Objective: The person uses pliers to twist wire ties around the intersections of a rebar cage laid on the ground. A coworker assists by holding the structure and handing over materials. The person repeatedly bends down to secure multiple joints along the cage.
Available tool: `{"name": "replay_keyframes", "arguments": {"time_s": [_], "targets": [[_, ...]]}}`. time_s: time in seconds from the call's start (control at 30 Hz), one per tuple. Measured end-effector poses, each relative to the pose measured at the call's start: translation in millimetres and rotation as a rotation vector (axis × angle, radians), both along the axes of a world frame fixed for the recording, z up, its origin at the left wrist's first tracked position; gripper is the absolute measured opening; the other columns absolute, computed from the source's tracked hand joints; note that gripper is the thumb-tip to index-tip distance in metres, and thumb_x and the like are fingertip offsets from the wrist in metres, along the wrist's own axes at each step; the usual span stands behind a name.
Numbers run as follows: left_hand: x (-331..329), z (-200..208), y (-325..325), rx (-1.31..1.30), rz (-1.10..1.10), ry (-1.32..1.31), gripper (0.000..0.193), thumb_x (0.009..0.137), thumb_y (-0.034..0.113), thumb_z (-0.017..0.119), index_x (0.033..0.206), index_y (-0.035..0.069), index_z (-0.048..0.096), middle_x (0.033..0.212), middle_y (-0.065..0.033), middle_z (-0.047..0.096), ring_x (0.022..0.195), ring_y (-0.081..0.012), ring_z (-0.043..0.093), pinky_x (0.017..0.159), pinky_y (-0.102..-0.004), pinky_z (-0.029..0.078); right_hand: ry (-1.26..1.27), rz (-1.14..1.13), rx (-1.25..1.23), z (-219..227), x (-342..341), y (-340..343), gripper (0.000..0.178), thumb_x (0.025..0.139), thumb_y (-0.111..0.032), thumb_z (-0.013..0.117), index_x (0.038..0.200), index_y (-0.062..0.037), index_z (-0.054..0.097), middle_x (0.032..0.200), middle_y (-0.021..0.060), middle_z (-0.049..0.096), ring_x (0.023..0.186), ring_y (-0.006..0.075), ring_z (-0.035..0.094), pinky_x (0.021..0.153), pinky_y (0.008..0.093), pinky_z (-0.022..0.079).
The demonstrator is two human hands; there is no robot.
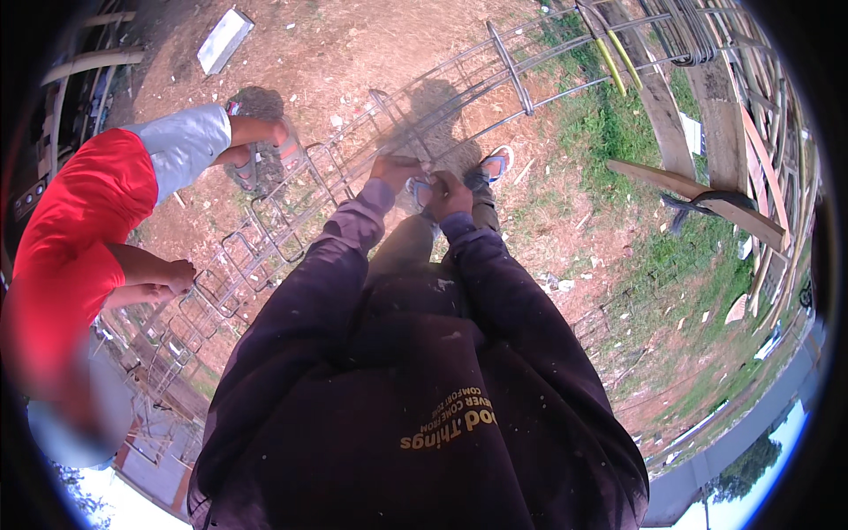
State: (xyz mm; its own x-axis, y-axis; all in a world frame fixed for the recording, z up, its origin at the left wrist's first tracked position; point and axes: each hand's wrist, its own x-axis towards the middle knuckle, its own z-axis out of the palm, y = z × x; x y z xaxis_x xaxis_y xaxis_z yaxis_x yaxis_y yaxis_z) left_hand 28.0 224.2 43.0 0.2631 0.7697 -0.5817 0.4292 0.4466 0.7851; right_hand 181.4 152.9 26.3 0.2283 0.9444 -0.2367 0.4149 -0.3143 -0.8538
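Observation:
My left hand (397, 170) and my right hand (451, 195) are close together in front of me, at the near side of a long cage of steel reinforcing bars (570, 92). The fingers of both are bent inward and nearly meet. Whatever they pinch is too small to make out. Square steel stirrups (510, 69) stand along the cage, which runs from lower left to upper right. Farther right, pincers with yellow handles (611, 65) rest on the bars.
To the left, a co-worker in a red shirt (84, 199) bends over the cage, hands (179, 277) near its stirrups. A white block (224, 41) lies at the far left. Wooden planks (658, 179), one wrapped with a black strap (723, 200), and stacked poles stand on the right.

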Motion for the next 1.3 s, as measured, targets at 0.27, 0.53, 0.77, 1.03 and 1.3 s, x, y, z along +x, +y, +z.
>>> {"name": "replay_keyframes", "arguments": {"time_s": [0.27, 0.53, 0.77, 1.03, 1.3], "targets": [[0, -14, -3, 0.098, 0.02, 0.043, 0.032, 0.076, 0.027, 0.079, 0.086, -0.003, 0.074, 0.081, -0.0094, 0.072, 0.075, -0.0154, 0.065, 0.072, -0.03, 0.05, 0.096, 0.24, -0.102, 42, 19, 14, 0.017, 0.081, -0.014, 0.059, 0.095, -0.0123, 0.069, 0.083, 0.0151, 0.069, 0.079, 0.0344, 0.067, 0.068, 0.0407, 0.053], [2, -7, -6, -0.017, 0.072, 0.004, 0.037, 0.073, 0.031, 0.081, 0.087, -0.002, 0.074, 0.078, -0.01, 0.071, 0.069, -0.0152, 0.064, 0.068, -0.028, 0.05, -0.559, 0.914, 0.165, 71, 64, 90, 0.012, 0.076, -0.022, 0.061, 0.081, -0.0138, 0.069, 0.074, 0.0124, 0.066, 0.078, 0.0324, 0.065, 0.07, 0.0456, 0.05], [6, 0, -7, 0.017, 0.158, 0.028, 0.032, 0.079, 0.032, 0.077, 0.087, 0.002, 0.074, 0.071, -0.0102, 0.069, 0.066, -0.0164, 0.064, 0.063, -0.0313, 0.05, -0.442, 0.819, -0.078, 71, 46, 102, 0.018, 0.078, -0.023, 0.062, 0.09, -0.0112, 0.071, 0.08, 0.0146, 0.068, 0.077, 0.0348, 0.065, 0.071, 0.0422, 0.052], [7, -3, -1, 0.221, 0.154, 0.171, 0.027, 0.081, 0.034, 0.069, 0.084, 0.007, 0.072, 0.077, -0.0213, 0.063, 0.071, -0.0395, 0.06, 0.067, -0.042, 0.048, -0.265, 0.645, -0.035, 63, 36, 79, 0.021, 0.08, -0.019, 0.064, 0.099, -0.0187, 0.071, 0.083, 0.0164, 0.068, 0.078, 0.0363, 0.066, 0.069, 0.0445, 0.051], [15, -1, -10, 0.309, 0.171, 0.183, 0.023, 0.079, 0.03, 0.069, 0.081, 0.008, 0.072, 0.076, -0.0202, 0.064, 0.076, -0.0397, 0.062, 0.07, -0.0433, 0.051, -0.273, 0.663, 0.03, 72, 37, 81, 0.02, 0.078, -0.018, 0.068, 0.098, -0.0185, 0.071, 0.091, 0.0114, 0.07, 0.081, 0.0336, 0.066, 0.07, 0.0422, 0.051]]}}
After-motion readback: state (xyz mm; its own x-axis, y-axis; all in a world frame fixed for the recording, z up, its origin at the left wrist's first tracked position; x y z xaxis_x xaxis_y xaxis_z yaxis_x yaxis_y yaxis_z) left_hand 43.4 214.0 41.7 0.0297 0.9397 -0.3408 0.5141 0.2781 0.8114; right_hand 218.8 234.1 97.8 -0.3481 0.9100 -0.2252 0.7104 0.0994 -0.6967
